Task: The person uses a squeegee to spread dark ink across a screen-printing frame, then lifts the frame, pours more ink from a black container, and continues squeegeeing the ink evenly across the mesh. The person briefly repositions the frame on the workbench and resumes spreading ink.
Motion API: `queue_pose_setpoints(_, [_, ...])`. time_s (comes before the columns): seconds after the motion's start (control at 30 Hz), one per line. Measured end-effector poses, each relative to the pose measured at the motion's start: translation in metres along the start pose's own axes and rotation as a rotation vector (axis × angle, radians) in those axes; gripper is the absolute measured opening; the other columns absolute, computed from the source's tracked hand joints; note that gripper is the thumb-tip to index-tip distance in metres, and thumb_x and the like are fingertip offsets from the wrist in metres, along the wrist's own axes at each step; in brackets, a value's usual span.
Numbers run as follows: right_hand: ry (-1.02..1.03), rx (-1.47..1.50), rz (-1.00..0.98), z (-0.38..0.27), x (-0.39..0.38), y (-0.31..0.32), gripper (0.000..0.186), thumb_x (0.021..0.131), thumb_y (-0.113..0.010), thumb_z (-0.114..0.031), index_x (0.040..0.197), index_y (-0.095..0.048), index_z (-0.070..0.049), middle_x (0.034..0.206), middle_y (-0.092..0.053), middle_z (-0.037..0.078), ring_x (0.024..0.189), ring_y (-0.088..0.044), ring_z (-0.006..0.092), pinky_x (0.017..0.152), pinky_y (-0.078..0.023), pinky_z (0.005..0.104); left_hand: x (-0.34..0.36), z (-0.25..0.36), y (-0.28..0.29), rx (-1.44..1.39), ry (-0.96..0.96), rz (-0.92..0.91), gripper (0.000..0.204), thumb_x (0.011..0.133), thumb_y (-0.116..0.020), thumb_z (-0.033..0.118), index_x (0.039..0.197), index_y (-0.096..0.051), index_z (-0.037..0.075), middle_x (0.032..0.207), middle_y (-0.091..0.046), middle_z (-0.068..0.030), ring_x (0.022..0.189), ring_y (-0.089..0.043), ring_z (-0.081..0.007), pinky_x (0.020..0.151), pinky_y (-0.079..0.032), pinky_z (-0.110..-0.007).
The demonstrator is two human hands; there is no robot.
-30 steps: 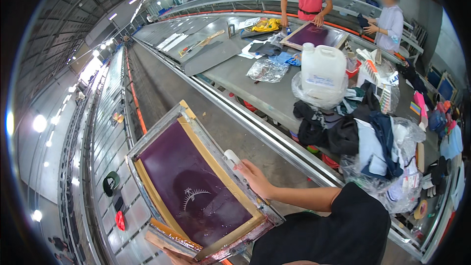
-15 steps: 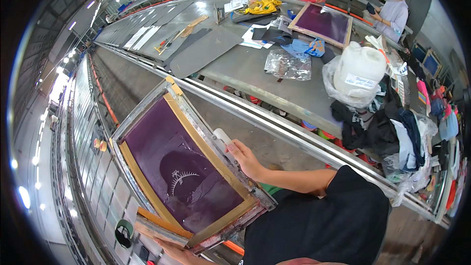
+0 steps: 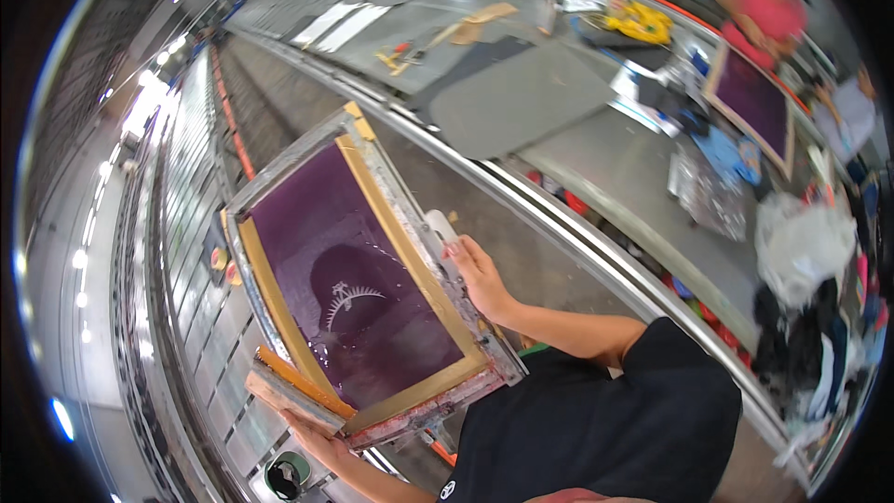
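Note:
A screen-printing frame (image 3: 414,244) with a purple mesh (image 3: 312,196) lies at a slant in front of me. A pale crescent-like design with spikes shows on a darker, cap-shaped patch of the mesh. At the frame's lower left corner my left hand (image 3: 315,438) is closed around a squeegee (image 3: 296,398), which has a wooden grip and an orange blade. My right hand (image 3: 480,278) is at the frame's right edge, its fingers closed on a white rounded piece (image 3: 438,224). Whether that piece is fixed to the frame I cannot tell.
Below the squeegee stands a green-rimmed cup (image 3: 286,475) with dark contents. Tape rolls (image 3: 223,264) lie left of the frame. Across the aisle, a long table (image 3: 577,163) holds grey sheets, another screen (image 3: 752,102), a white jug (image 3: 805,242) and cloth. Two people stand beyond it, blurred.
My view has turned, so the far table and its things sit farther right. The squeegee and my left hand appear slightly higher. Both hands keep their holds.

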State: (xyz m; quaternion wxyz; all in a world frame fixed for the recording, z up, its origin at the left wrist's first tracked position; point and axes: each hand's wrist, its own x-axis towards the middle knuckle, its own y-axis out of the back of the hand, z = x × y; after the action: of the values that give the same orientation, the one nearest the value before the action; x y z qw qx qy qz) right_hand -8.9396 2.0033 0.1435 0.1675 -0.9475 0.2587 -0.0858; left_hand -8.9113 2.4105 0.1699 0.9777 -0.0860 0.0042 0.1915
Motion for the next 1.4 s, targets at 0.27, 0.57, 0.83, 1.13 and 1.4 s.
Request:
queue_pose_setpoints(0.27, [-0.119, -0.013, -0.131, 0.08, 0.168, -0.072, 0.039, 0.108, -0.045, -0.038, 0.086, -0.055, -0.007, 0.098, -0.058, 0.005, 0.11, -0.05, 0.0138, 0.099, -0.034, 0.0302, 0.113, -0.025, -0.06, -0.158, 0.069, 0.108, 0.074, 0.1, -0.057, 0.052, 0.145, -0.043, -0.004, 0.142, -0.054, -0.015, 0.126, -0.056, -0.026, 0.104, -0.047, -0.038])
queue_pose_setpoints(0.57, [-0.074, 0.011, -0.074, 0.11, 0.411, -0.19, 0.042, 0.108, -0.045, -0.038, 0.085, -0.055, -0.005, 0.089, -0.055, 0.001, 0.105, -0.051, 0.0133, 0.1, -0.033, 0.0283, 0.37, -0.002, -0.195, -0.145, 0.07, 0.094, 0.06, 0.103, -0.053, 0.046, 0.136, -0.05, -0.004, 0.126, -0.065, -0.0131, 0.108, -0.067, -0.0226, 0.091, -0.056, -0.037])
queue_pose_setpoints(0.83, [-0.157, 0.062, 0.095, 0.177, 0.557, -0.226, 0.04, 0.108, -0.045, -0.037, 0.084, -0.053, -0.008, 0.101, -0.059, 0.003, 0.094, -0.05, 0.0094, 0.086, -0.039, 0.0255, 0.567, -0.033, -0.3, -0.055, 0.144, -0.014, 0.063, 0.101, -0.057, 0.047, 0.138, -0.05, -0.004, 0.126, -0.064, -0.012, 0.108, -0.067, -0.022, 0.09, -0.056, -0.035])
queue_pose_setpoints(1.13, [-0.019, 0.006, -0.014, 0.236, 0.799, -0.326, 0.038, 0.108, -0.044, -0.036, 0.09, -0.059, -0.006, 0.085, -0.053, -0.003, 0.08, -0.043, 0.0074, 0.077, -0.036, 0.0241, 0.772, -0.052, -0.407, -0.036, 0.091, 0.107, 0.066, 0.1, -0.058, 0.05, 0.146, -0.046, 0.004, 0.136, -0.059, -0.0096, 0.117, -0.061, -0.0219, 0.095, -0.051, -0.034])
queue_pose_setpoints(1.4, [-0.14, -0.06, -0.129, 0.304, 0.965, -0.417, 0.041, 0.108, -0.044, -0.037, 0.085, -0.059, -0.007, 0.081, -0.05, -0.003, 0.08, -0.043, 0.0083, 0.075, -0.035, 0.0252, 0.915, -0.085, -0.464, -0.07, 0.085, 0.252, 0.077, 0.098, -0.058, 0.054, 0.15, -0.04, 0.002, 0.147, -0.05, -0.0124, 0.129, -0.054, -0.0263, 0.106, -0.046, -0.039])
